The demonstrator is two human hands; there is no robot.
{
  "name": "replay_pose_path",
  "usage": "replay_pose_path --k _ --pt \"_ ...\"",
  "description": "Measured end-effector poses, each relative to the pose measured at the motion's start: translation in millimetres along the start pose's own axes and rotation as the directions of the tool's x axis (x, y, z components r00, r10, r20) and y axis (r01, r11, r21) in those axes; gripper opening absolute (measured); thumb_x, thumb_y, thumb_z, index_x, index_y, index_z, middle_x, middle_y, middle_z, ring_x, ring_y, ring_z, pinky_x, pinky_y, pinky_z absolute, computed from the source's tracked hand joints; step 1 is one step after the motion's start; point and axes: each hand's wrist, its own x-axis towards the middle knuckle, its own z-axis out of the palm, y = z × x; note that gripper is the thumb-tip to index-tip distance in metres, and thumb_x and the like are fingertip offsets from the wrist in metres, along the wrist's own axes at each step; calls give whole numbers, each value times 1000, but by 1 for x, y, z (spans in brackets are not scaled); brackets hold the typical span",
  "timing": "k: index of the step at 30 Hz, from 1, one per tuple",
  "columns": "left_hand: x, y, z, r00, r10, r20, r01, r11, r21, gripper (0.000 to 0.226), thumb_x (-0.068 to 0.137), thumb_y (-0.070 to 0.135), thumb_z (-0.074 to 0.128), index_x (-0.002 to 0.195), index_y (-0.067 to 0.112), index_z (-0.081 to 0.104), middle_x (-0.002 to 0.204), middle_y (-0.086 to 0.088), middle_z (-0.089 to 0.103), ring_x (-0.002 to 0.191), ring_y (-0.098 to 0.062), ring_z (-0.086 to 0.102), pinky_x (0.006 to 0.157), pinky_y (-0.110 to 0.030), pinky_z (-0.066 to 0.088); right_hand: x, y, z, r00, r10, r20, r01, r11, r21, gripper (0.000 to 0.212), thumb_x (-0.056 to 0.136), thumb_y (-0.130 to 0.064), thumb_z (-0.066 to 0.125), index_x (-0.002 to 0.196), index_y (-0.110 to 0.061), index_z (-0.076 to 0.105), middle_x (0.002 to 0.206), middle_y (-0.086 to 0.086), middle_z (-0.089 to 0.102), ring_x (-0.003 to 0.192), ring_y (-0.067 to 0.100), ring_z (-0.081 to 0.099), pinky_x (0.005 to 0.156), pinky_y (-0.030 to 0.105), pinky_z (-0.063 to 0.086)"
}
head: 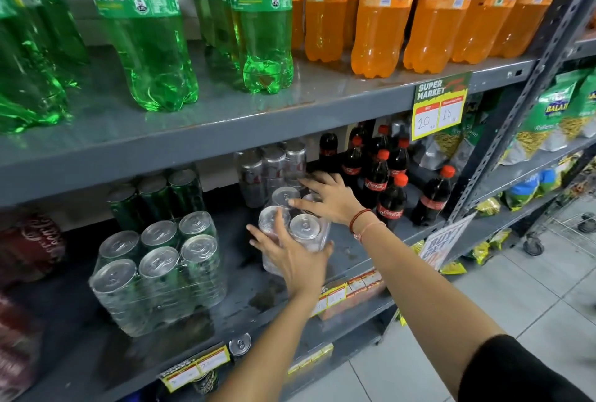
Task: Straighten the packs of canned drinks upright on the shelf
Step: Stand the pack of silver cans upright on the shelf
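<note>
A shrink-wrapped pack of silver cans (304, 226) stands upright on the middle grey shelf (245, 301). My left hand (290, 256) grips its near front side. My right hand (332, 196) lies on its far right top, fingers spread. Behind it a second silver can pack (274, 169) stands upright at the back. To the left a six-pack of green cans (158, 269) stands upright near the shelf edge, with another green pack (154, 198) behind it.
Small cola bottles (383, 185) stand close to the right of the held pack. Red can packs (29, 246) lie at the far left. Large green and orange soda bottles (258, 21) fill the shelf above. A price tag (438, 105) hangs from that shelf edge.
</note>
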Motion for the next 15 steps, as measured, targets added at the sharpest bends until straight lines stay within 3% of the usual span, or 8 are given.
replay_pose_path --k 4,7,8,11,15 --pt "52 -17 -36 966 127 226 -134 991 16 97 54 16 88 135 23 34 156 -18 -4 145 -28 1 111 -31 18 -10 11 -3 998 58 -32 -60 996 -65 83 67 -80 44 139 -41 39 145 6 33 131 33 24 106 53 28" --pt "90 -14 -58 920 144 365 -198 973 115 98 49 18 90 133 24 40 145 -11 34 131 -21 38 102 -25 32 -13 15 -13 993 68 93 -68 998 2 88 70 -71 61 144 -38 28 148 11 23 136 38 19 112 51 23" --pt "98 -11 -62 906 139 400 -211 967 140 100 49 16 90 134 23 40 141 -8 40 124 -17 43 98 -22 34 -11 17 -15 986 60 154 -64 998 20 95 69 -66 67 147 -36 22 151 14 18 138 40 14 114 51 21" --pt "109 -6 -69 893 134 430 -240 950 202 106 47 16 91 138 23 38 142 -9 42 125 -21 45 103 -28 37 -2 22 -12 965 -3 262 2 1000 5 119 60 -47 84 150 -33 8 158 20 -5 145 42 0 118 51 17" --pt "101 -8 -65 912 156 381 -246 948 201 110 44 18 92 140 21 38 147 -12 36 132 -24 40 109 -34 33 3 25 -5 985 -72 154 69 997 19 114 59 -28 88 149 -28 19 159 18 -4 148 32 4 118 43 21"
